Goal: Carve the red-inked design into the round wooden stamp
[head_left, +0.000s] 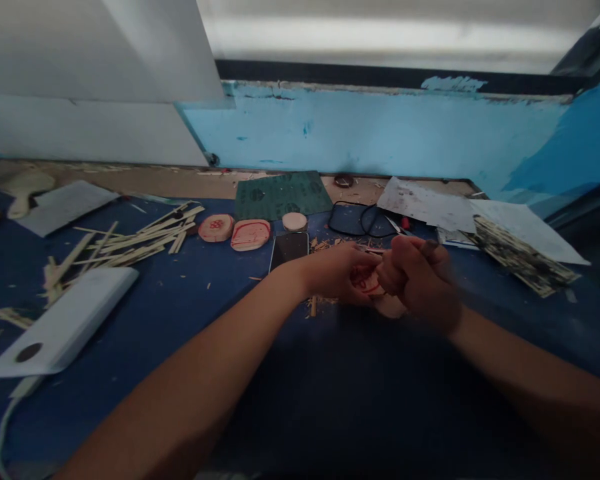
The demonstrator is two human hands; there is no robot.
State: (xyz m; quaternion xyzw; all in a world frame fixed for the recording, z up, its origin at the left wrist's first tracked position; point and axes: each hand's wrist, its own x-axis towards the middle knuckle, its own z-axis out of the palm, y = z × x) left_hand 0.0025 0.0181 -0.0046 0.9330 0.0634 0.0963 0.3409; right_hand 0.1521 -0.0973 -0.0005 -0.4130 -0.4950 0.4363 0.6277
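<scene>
My left hand point(336, 272) is closed around a small flat wooden piece point(375, 290) with red markings, held low over the blue table point(190, 313). My right hand point(420, 283) is a fist right against it, gripping a thin dark tool whose tip point(429, 247) pokes out above the knuckles. The right hand is blurred. Wood shavings point(320, 303) lie on the table under the hands.
A black phone point(289, 248) lies just behind the left hand. Three wooden discs point(250, 234) with red drawing, a green sanding sheet point(281, 194), a black cable point(360, 220), papers point(430, 203), thin wooden sticks point(130, 243) and a white power bank point(65, 320) surround them.
</scene>
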